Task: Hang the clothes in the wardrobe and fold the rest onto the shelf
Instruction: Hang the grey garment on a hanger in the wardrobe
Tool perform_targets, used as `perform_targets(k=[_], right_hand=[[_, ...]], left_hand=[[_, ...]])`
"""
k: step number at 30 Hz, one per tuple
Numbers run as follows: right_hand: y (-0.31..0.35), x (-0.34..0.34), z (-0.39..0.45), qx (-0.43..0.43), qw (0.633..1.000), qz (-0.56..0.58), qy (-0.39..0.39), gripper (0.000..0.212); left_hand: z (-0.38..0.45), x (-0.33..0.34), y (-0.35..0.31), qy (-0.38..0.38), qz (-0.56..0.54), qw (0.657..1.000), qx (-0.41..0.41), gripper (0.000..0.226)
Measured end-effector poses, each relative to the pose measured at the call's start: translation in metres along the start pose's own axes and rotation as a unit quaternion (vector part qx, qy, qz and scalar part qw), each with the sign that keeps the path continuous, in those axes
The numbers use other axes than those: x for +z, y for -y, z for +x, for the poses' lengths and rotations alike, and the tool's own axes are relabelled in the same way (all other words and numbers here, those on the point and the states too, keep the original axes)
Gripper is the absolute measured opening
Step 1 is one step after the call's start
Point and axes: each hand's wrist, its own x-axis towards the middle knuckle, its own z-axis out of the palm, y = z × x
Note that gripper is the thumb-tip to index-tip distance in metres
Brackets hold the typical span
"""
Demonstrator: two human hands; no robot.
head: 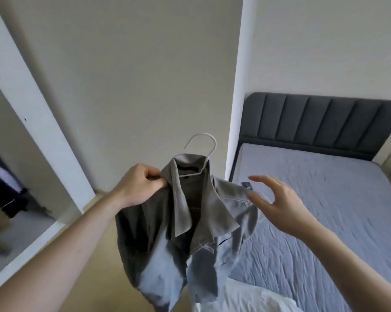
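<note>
Between the open wardrobe (21, 154) on the left and the bed (313, 210) on the right, a grey collared shirt (178, 221) hangs in mid-air on a white hanger (203, 140), the hook standing up above the collar. The left hand (140, 183) pinches the shirt at its left shoulder beside the collar, carrying the weight; the right hand (277, 201) is spread and relaxed, fingers straight, just at the shirt's right shoulder seam and gripping nothing. The step in hand looks like dressing the shirt onto the hanger: the right shoulder sits bunched and slumped, so the next move probably calls for the free hand to draw that shoulder square over the hanger arm, then carry the hook to the wardrobe rail, which is out of view. Dark garments (5, 188) already hang inside the wardrobe, blurred. A white cloth (246, 298) lies at the near edge of the bed. A small dark tag on the shirt's right shoulder is too small to read; no other writing shows.
</note>
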Motion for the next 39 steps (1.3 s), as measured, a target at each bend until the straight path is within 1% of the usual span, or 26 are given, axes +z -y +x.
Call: perform_targets(k=[2, 4, 7, 8, 11, 13, 15, 18, 20, 21, 22, 25, 27, 32, 37, 39], right_hand=[[0.021, 0.030, 0.017, -0.001, 0.999, 0.001, 0.043, 0.032], [0.045, 0.060, 0.028, -0.005, 0.998, 0.026, 0.056, 0.015], [0.090, 0.104, 0.040, -0.031, 0.995, 0.066, 0.061, 0.025], [0.107, 0.119, 0.043, -0.043, 0.994, 0.080, 0.069, 0.026], [0.159, 0.165, 0.047, -0.066, 0.987, 0.117, 0.090, 0.028], [0.192, 0.198, 0.049, -0.080, 0.981, 0.139, 0.107, 0.030], [0.224, 0.229, 0.049, -0.089, 0.974, 0.159, 0.133, 0.030], [0.262, 0.273, 0.050, -0.090, 0.965, 0.184, 0.165, 0.030], [0.283, 0.296, 0.053, -0.081, 0.958, 0.203, 0.185, 0.032], [0.292, 0.306, 0.056, -0.075, 0.954, 0.216, 0.194, 0.032], [0.302, 0.315, 0.059, -0.069, 0.950, 0.230, 0.200, 0.033], [0.329, 0.343, 0.070, -0.057, 0.938, 0.262, 0.218, 0.035], [0.349, 0.362, 0.078, -0.064, 0.931, 0.276, 0.230, 0.039], [0.397, 0.410, 0.105, -0.084, 0.909, 0.317, 0.258, 0.040], [0.436, 0.453, 0.151, -0.098, 0.888, 0.347, 0.287, 0.040], [0.451, 0.467, 0.175, -0.104, 0.881, 0.352, 0.299, 0.043]], left_hand=[[-0.010, -0.027, 0.022, -0.014, -0.009, 1.000, -0.017, 0.033], [-0.021, -0.055, 0.049, -0.029, -0.015, 0.999, -0.042, 0.028], [-0.037, -0.095, 0.095, -0.063, -0.006, 0.995, -0.073, 0.032], [-0.043, -0.107, 0.111, -0.078, -0.005, 0.993, -0.083, 0.033], [-0.061, -0.139, 0.156, -0.121, -0.001, 0.986, -0.110, 0.025], [-0.072, -0.154, 0.182, -0.143, 0.002, 0.982, -0.125, 0.029], [-0.084, -0.166, 0.202, -0.153, 0.019, 0.980, -0.125, 0.035], [-0.099, -0.183, 0.224, -0.140, 0.074, 0.979, -0.126, 0.038], [-0.107, -0.198, 0.242, -0.137, 0.114, 0.976, -0.126, 0.031], [-0.111, -0.207, 0.255, -0.142, 0.123, 0.974, -0.130, 0.025], [-0.116, -0.215, 0.268, -0.151, 0.119, 0.972, -0.136, 0.024], [-0.134, -0.238, 0.296, -0.205, 0.038, 0.968, -0.142, 0.040], [-0.142, -0.250, 0.307, -0.237, -0.001, 0.961, -0.141, 0.042], [-0.149, -0.287, 0.339, -0.305, -0.021, 0.935, -0.181, 0.041], [-0.134, -0.328, 0.371, -0.369, -0.033, 0.903, -0.219, 0.074], [-0.123, -0.342, 0.383, -0.385, -0.039, 0.896, -0.219, 0.072]])
